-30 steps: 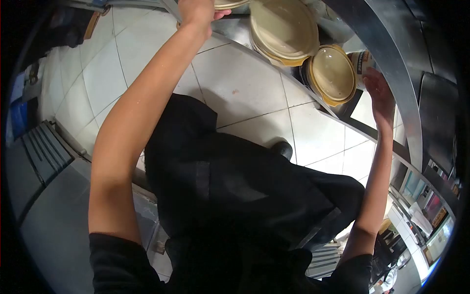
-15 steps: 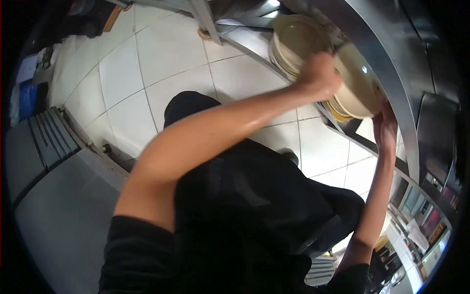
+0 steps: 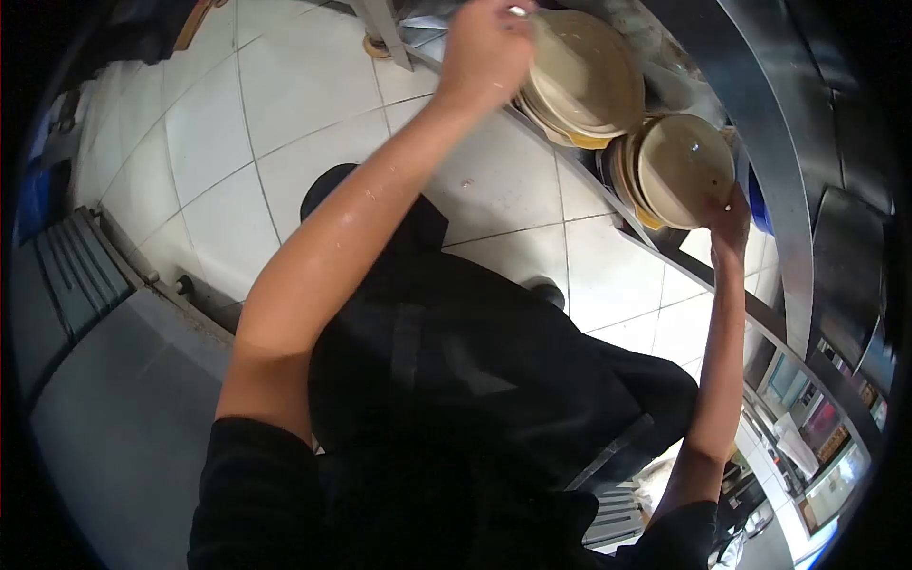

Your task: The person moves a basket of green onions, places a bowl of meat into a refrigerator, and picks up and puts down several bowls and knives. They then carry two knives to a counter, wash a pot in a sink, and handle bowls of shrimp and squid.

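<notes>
My left hand [image 3: 486, 55] is curled closed at the left edge of a stack of large cream bowls [image 3: 594, 71] on a low metal shelf. Its fingertips are partly out of sight, and whatever they may hold is hidden. A smaller round cream bowl [image 3: 686, 161] sits at the top of a second stack, tilted slightly, with a small dark spot inside near its rim. My right hand [image 3: 730, 226] grips this bowl's lower right rim. Beneath it, more bowl rims and a yellow edge [image 3: 650, 217] show.
A curved steel frame [image 3: 774, 142] runs along the right, close to my right arm. Pale floor tiles [image 3: 494, 180] lie below. Grey slatted panels [image 3: 85, 275] stand at left, and a blue object [image 3: 760, 204] shows behind my right hand.
My left hand has moved up and left, from between the stacks to the far side of the large bowls. The smaller bowl, earlier tilted up, now lies flatter, my right hand still at its rim.
</notes>
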Demonstrator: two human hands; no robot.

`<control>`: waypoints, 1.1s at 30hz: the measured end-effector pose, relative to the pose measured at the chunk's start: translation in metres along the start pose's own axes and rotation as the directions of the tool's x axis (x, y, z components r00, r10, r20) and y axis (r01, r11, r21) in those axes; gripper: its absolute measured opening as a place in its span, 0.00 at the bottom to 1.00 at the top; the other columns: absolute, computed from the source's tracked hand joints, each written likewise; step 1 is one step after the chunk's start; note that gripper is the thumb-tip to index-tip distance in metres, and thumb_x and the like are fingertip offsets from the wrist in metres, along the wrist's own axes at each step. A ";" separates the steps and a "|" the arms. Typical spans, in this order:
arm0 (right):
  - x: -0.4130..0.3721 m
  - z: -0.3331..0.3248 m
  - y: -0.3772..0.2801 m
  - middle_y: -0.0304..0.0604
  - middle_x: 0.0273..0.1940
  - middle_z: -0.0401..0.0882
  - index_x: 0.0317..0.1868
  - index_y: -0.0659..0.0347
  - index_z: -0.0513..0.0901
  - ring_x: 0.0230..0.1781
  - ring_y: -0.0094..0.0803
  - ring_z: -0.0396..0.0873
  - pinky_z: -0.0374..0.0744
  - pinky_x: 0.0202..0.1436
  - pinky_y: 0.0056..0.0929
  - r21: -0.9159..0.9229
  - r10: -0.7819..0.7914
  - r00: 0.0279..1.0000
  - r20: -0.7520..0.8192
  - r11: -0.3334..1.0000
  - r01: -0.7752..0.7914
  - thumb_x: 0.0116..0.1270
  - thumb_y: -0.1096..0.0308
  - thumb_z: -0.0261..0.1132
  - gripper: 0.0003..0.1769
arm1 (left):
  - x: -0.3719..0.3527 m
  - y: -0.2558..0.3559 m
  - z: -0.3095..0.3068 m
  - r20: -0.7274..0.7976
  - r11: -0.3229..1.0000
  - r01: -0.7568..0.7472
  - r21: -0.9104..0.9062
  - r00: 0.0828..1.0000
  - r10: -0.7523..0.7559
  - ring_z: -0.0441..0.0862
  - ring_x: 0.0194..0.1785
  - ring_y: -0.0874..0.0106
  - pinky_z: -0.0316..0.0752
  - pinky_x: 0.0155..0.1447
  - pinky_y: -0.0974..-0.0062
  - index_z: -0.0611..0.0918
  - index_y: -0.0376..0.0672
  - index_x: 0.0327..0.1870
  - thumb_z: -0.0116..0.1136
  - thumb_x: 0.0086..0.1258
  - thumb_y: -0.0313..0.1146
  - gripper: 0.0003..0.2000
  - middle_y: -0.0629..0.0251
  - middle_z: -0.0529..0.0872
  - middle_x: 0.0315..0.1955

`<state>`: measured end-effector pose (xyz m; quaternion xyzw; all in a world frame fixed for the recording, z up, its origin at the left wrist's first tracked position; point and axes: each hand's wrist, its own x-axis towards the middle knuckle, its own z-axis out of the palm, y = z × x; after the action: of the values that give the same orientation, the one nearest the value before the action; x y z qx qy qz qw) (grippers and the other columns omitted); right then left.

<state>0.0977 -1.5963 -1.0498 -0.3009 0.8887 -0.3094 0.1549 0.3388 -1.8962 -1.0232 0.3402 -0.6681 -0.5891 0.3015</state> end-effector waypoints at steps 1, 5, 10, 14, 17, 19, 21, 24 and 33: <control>0.001 0.003 -0.004 0.43 0.44 0.76 0.54 0.67 0.73 0.39 0.28 0.78 0.81 0.35 0.25 0.010 -0.010 1.000 0.008 1.000 0.009 0.61 0.77 0.55 0.19 | -0.008 0.025 -0.021 0.058 0.975 0.222 -0.028 0.974 -0.221 0.80 0.37 0.61 0.76 0.44 0.66 0.74 0.33 0.47 0.46 0.66 0.23 0.10 0.52 0.80 0.42; 0.004 0.008 0.015 0.43 0.43 0.76 0.57 0.65 0.72 0.26 0.24 0.76 0.75 0.20 0.23 0.064 -0.084 0.996 0.008 0.994 0.084 0.63 0.74 0.56 0.20 | 0.050 -0.091 -0.036 -0.102 0.907 -0.014 0.422 0.993 0.063 0.80 0.41 0.55 0.75 0.47 0.62 0.76 0.34 0.48 0.47 0.63 0.25 0.13 0.51 0.80 0.46; 0.004 0.007 0.015 0.44 0.45 0.76 0.62 0.60 0.70 0.26 0.22 0.74 0.71 0.23 0.20 -0.083 0.079 0.992 0.096 0.994 -0.071 0.65 0.70 0.59 0.24 | 0.124 -0.120 -0.021 0.050 0.653 -0.089 0.752 0.996 0.078 0.76 0.54 0.53 0.72 0.56 0.64 0.79 0.34 0.46 0.51 0.60 0.30 0.15 0.48 0.79 0.49; -0.012 0.001 0.012 0.50 0.52 0.73 0.65 0.54 0.67 0.36 0.26 0.77 0.75 0.34 0.23 -0.201 -0.013 0.999 0.050 0.979 0.023 0.63 0.62 0.63 0.30 | 0.152 -0.132 -0.011 0.286 0.499 -0.124 0.858 0.922 -0.263 0.75 0.56 0.55 0.70 0.59 0.63 0.78 0.34 0.48 0.51 0.61 0.31 0.16 0.45 0.77 0.52; -0.026 -0.005 -0.019 0.53 0.57 0.70 0.66 0.51 0.66 0.41 0.29 0.77 0.76 0.38 0.24 -0.136 0.121 0.992 0.037 0.984 -0.115 0.62 0.60 0.65 0.32 | 0.154 -0.147 -0.012 0.187 0.623 0.005 0.782 0.952 -0.242 0.76 0.56 0.55 0.70 0.58 0.64 0.78 0.33 0.48 0.52 0.61 0.32 0.16 0.45 0.77 0.51; -0.032 -0.010 -0.020 0.53 0.57 0.70 0.66 0.51 0.66 0.42 0.29 0.77 0.76 0.40 0.24 -0.113 0.149 0.988 0.033 0.983 -0.144 0.62 0.60 0.65 0.32 | 0.171 -0.178 -0.014 0.166 0.604 -0.009 0.797 0.965 -0.205 0.76 0.55 0.55 0.71 0.57 0.65 0.78 0.33 0.47 0.53 0.61 0.33 0.16 0.45 0.78 0.50; -0.040 -0.013 -0.018 0.53 0.57 0.70 0.66 0.52 0.66 0.43 0.29 0.77 0.76 0.41 0.25 -0.029 0.178 0.982 0.058 0.984 -0.177 0.62 0.61 0.65 0.32 | 0.182 -0.197 -0.013 0.145 0.582 -0.021 0.813 0.975 -0.168 0.77 0.54 0.56 0.71 0.56 0.66 0.78 0.32 0.47 0.53 0.61 0.33 0.16 0.45 0.79 0.48; -0.050 -0.019 -0.024 0.52 0.57 0.70 0.66 0.55 0.66 0.45 0.31 0.76 0.75 0.46 0.27 0.014 0.186 0.979 0.089 0.982 -0.188 0.63 0.62 0.63 0.31 | 0.187 -0.201 -0.015 0.030 0.723 0.079 0.687 0.990 -0.138 0.79 0.48 0.57 0.70 0.56 0.64 0.79 0.32 0.44 0.55 0.61 0.36 0.16 0.46 0.81 0.43; -0.049 -0.024 -0.037 0.46 0.56 0.73 0.63 0.58 0.69 0.52 0.33 0.74 0.72 0.52 0.31 0.043 0.146 0.968 0.203 0.987 -0.158 0.65 0.63 0.59 0.26 | 0.193 -0.181 -0.014 0.328 0.638 -0.092 0.765 0.907 -0.263 0.79 0.29 0.63 0.74 0.32 0.65 0.83 0.34 0.28 0.65 0.54 0.40 0.15 0.53 0.81 0.23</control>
<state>0.1406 -1.5783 -1.0031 -0.2567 0.8796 -0.2910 0.2753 0.2545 -2.0739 -1.2004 0.3359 -0.8838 -0.3222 -0.0470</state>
